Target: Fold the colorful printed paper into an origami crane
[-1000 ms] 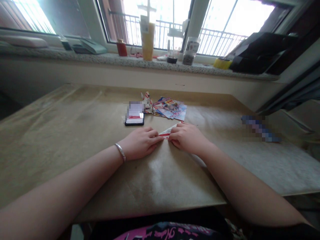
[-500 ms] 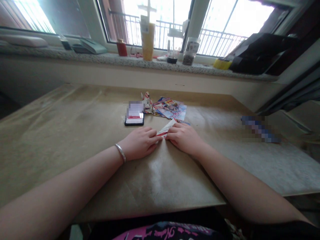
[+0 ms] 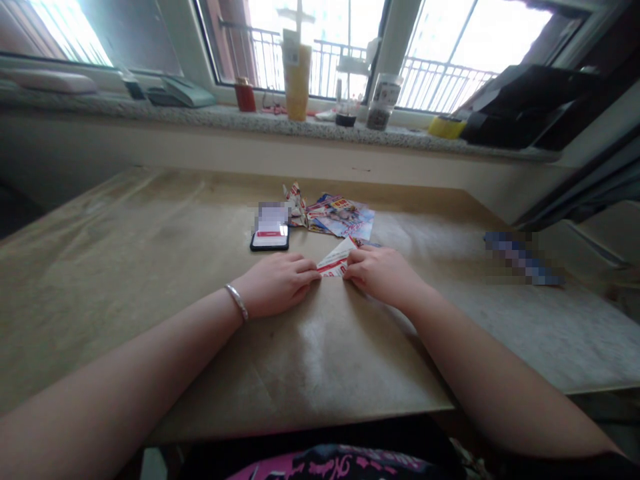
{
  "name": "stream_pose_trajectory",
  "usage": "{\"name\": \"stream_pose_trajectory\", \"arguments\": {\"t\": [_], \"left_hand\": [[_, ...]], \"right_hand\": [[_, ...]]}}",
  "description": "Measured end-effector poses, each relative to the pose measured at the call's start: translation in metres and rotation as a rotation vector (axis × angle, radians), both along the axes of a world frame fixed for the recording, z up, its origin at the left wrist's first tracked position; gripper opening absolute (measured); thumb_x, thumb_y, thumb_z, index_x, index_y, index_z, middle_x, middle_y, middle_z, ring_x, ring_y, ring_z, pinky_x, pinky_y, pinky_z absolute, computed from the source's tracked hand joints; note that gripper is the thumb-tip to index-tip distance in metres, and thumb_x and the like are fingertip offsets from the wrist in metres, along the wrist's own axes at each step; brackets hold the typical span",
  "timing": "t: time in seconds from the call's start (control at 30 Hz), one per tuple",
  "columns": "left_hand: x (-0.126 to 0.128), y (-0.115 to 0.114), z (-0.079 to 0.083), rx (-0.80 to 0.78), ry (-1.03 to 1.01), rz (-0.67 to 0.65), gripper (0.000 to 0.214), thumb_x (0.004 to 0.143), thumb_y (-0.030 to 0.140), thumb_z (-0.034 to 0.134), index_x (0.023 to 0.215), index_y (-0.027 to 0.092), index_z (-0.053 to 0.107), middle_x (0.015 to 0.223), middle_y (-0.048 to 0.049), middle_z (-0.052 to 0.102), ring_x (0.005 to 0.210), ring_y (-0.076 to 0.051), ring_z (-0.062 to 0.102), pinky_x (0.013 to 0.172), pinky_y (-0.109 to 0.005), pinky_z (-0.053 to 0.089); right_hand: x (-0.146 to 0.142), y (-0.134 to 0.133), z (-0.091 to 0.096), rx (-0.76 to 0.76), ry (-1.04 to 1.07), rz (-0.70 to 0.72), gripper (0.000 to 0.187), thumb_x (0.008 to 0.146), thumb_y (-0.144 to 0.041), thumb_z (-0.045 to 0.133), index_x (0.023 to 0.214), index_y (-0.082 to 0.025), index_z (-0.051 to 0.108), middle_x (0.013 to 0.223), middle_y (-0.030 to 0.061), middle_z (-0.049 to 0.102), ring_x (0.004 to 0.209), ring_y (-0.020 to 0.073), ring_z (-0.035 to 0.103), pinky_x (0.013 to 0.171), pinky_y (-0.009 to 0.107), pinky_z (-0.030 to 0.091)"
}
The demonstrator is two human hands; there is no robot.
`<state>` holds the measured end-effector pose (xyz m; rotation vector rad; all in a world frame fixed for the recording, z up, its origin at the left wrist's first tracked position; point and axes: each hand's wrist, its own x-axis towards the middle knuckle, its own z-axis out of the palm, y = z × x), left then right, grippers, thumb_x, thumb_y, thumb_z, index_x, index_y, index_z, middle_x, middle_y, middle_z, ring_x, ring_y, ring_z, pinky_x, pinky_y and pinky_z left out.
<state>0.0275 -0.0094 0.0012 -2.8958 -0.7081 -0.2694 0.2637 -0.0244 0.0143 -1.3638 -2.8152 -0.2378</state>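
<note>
Between my two hands a folded piece of printed paper (image 3: 336, 262), white with red bands and lettering, lies on the table. It shows a slanted upper edge and a straight near edge. My left hand (image 3: 283, 283) pinches its left corner, thumb and fingers together, with a silver bangle on the wrist. At the right corner my right hand (image 3: 377, 272) grips the paper with bent fingers, which hide part of that side. Just beyond the paper are several colourful printed sheets (image 3: 345, 217) and a crumpled or folded paper piece (image 3: 296, 205).
A phone (image 3: 270, 237) with its screen lit lies beyond my left hand. To the right on the tabletop (image 3: 210, 373) is a blurred blue strip-like item (image 3: 523, 260). Bottles and jars stand on the stone windowsill (image 3: 200, 117), with a black bag-like object (image 3: 525, 107) at its right.
My right hand has slid to the right and my left hand slightly left, so the gap between them is wider. More of the paper's red-printed face shows.
</note>
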Motion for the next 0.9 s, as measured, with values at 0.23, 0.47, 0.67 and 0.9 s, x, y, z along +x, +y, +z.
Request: {"name": "stream_pose_trajectory", "arguments": {"t": [0.23,0.47,0.67,0.9], "left_hand": [[-0.001,0.001,0.002,-0.008,0.018,0.007,0.030,0.089,0.018,0.044,0.110,0.017,0.065,0.105,-0.0079,0.067,0.092,-0.020,0.059,0.081,-0.032,0.049],[-0.002,0.001,0.004,-0.016,0.040,0.012,0.030,0.089,0.019,0.044,0.110,0.018,0.065,0.104,-0.0073,0.067,0.090,-0.020,0.059,0.080,-0.034,0.049],[-0.004,0.003,0.002,0.010,0.040,0.003,0.028,0.087,0.018,0.046,0.107,0.019,0.065,0.101,-0.0059,0.068,0.088,-0.019,0.059,0.079,-0.033,0.047],[-0.005,0.001,0.007,0.051,0.076,0.015,0.025,0.087,0.019,0.047,0.101,0.019,0.067,0.094,-0.0054,0.069,0.084,-0.019,0.061,0.076,-0.033,0.047]], "right_hand": [[0.005,-0.002,0.003,-0.026,0.001,-0.060,0.024,0.085,-0.021,0.053,0.089,-0.028,0.075,0.095,0.0044,0.069,0.090,0.0200,0.059,0.066,0.029,0.037],[0.008,-0.003,0.006,-0.050,-0.010,-0.093,0.023,0.084,-0.019,0.054,0.087,-0.027,0.076,0.096,0.0047,0.070,0.091,0.0202,0.061,0.067,0.028,0.039],[0.010,-0.006,0.009,-0.063,-0.045,-0.139,0.023,0.084,-0.018,0.053,0.084,-0.025,0.075,0.096,0.0032,0.071,0.088,0.0182,0.063,0.065,0.026,0.040],[0.011,-0.008,0.015,-0.096,-0.099,-0.211,0.025,0.084,-0.020,0.050,0.087,-0.025,0.075,0.098,0.0032,0.071,0.088,0.0174,0.063,0.064,0.025,0.041]]}}
